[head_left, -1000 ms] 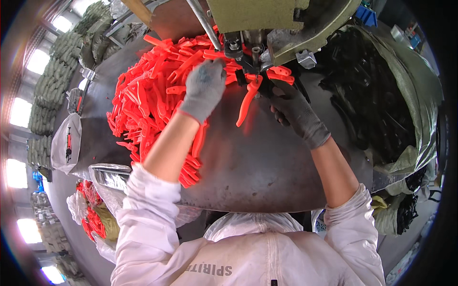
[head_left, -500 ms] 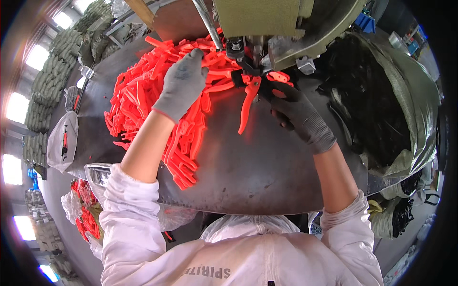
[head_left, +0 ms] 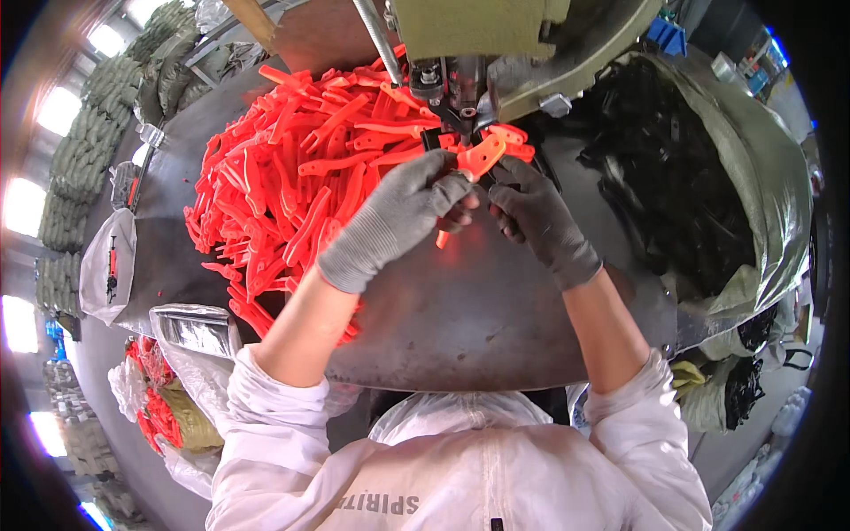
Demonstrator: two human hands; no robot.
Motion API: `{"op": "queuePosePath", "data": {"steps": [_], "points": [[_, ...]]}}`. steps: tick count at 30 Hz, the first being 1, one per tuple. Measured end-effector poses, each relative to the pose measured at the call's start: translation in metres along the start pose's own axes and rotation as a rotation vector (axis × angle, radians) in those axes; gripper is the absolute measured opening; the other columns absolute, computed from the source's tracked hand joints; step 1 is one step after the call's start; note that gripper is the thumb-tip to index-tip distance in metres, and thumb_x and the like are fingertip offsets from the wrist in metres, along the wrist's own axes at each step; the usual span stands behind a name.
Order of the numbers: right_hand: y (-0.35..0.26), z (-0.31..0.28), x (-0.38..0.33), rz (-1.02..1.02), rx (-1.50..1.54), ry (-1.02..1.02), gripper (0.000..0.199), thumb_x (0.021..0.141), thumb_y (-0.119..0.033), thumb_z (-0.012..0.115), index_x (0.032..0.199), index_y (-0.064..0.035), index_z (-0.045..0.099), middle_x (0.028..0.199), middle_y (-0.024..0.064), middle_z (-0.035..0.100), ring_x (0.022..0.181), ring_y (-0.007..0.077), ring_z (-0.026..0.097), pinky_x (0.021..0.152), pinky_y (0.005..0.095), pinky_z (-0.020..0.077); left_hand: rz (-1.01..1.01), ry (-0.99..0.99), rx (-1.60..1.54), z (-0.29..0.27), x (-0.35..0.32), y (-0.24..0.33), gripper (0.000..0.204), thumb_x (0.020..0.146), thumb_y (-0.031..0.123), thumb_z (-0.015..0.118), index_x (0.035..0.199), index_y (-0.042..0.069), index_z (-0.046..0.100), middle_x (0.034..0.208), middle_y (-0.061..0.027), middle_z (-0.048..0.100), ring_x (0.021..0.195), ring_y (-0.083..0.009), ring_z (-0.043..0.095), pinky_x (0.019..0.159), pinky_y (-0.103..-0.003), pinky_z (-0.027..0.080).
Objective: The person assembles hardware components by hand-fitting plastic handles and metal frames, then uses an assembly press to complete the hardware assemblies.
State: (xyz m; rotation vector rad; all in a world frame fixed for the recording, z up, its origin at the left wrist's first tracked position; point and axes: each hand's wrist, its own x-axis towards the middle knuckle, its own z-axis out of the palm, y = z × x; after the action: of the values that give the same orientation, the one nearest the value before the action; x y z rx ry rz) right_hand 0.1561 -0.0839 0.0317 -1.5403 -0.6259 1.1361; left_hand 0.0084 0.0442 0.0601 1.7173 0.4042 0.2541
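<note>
Both my hands wear grey gloves and meet beneath the press head (head_left: 447,84). In my left hand (head_left: 403,208) a curved red plastic handle (head_left: 482,157) is pinched, its wide end with a small hole pointing up. Its narrow end comes out below my fingers. My right hand (head_left: 542,217) is closed, fingertips against the handle's right side; whether it grips anything else is hidden. More red plastic (head_left: 515,142) shows just behind, at the press tooling. A heap of similar red handles (head_left: 292,168) covers the table left of my hands.
The dark metal table (head_left: 443,327) curves along my front. On the right, an open sack (head_left: 779,212) holds black parts (head_left: 682,186). A metal rod (head_left: 376,40) slants down beside the press. Bags of red parts (head_left: 164,416) stand at lower left; stacked sacks (head_left: 88,150) line the far left.
My left hand has come from the heap rightward and nearer, taking hold of a red handle by the press. My right hand has shifted slightly left, to the handle.
</note>
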Motion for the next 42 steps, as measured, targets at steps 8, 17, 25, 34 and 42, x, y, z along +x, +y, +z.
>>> {"op": "queuePosePath", "data": {"steps": [8, 17, 25, 34, 42], "points": [[0.016, -0.059, 0.047, -0.103, -0.161, 0.026, 0.043, 0.083, -0.014, 0.059, 0.124, -0.0045, 0.049, 0.079, 0.0034, 0.058, 0.064, 0.0081, 0.054, 0.054, 0.0223, 0.044, -0.295, 0.063, -0.365, 0.012, -0.013, -0.067, 0.04, 0.096, 0.03, 0.05, 0.115, -0.005, 0.049, 0.098, -0.0104, 0.061, 0.087, -0.0204, 0.063, 0.077, -0.03, 0.053], [-0.001, -0.044, 0.014, -0.184, 0.36, 0.352, 0.02, 0.088, -0.016, 0.056, 0.105, -0.0061, 0.061, 0.074, 0.0027, 0.057, 0.055, 0.0045, 0.048, 0.046, 0.018, 0.0375, -0.258, 0.085, -0.281, -0.012, 0.025, -0.028, 0.034, 0.094, 0.031, 0.051, 0.108, 0.0, 0.058, 0.088, -0.0073, 0.062, 0.075, -0.0157, 0.062, 0.069, -0.029, 0.052], [-0.01, -0.002, 0.005, -0.096, -0.022, 0.137, 0.051, 0.084, -0.012, 0.06, 0.132, -0.0027, 0.047, 0.068, 0.0025, 0.056, 0.052, 0.0078, 0.051, 0.049, 0.0219, 0.0431, -0.323, 0.045, -0.138, -0.011, 0.035, -0.013, 0.034, 0.094, 0.03, 0.052, 0.101, -0.002, 0.06, 0.082, -0.0094, 0.064, 0.071, -0.0155, 0.063, 0.066, -0.029, 0.052], [0.001, 0.004, 0.009, -0.003, -0.072, 0.12, 0.055, 0.086, -0.016, 0.055, 0.138, -0.0075, 0.04, 0.074, 0.0011, 0.054, 0.052, 0.0053, 0.047, 0.044, 0.0208, 0.0366, 0.389, 0.387, 1.684, -0.058, 0.066, -0.064, 0.042, 0.078, 0.011, 0.057, 0.119, 0.004, 0.051, 0.103, -0.012, 0.062, 0.096, -0.0286, 0.061, 0.086, -0.043, 0.047], [-0.004, 0.002, 0.006, -0.002, -0.063, 0.122, 0.055, 0.088, -0.02, 0.056, 0.139, -0.0074, 0.038, 0.074, 0.002, 0.055, 0.052, 0.005, 0.047, 0.043, 0.0202, 0.0363, -0.048, 0.096, 1.649, -0.049, 0.08, -0.034, 0.032, 0.08, 0.011, 0.056, 0.112, 0.006, 0.056, 0.102, -0.0103, 0.063, 0.099, -0.028, 0.06, 0.085, -0.039, 0.047]]}}
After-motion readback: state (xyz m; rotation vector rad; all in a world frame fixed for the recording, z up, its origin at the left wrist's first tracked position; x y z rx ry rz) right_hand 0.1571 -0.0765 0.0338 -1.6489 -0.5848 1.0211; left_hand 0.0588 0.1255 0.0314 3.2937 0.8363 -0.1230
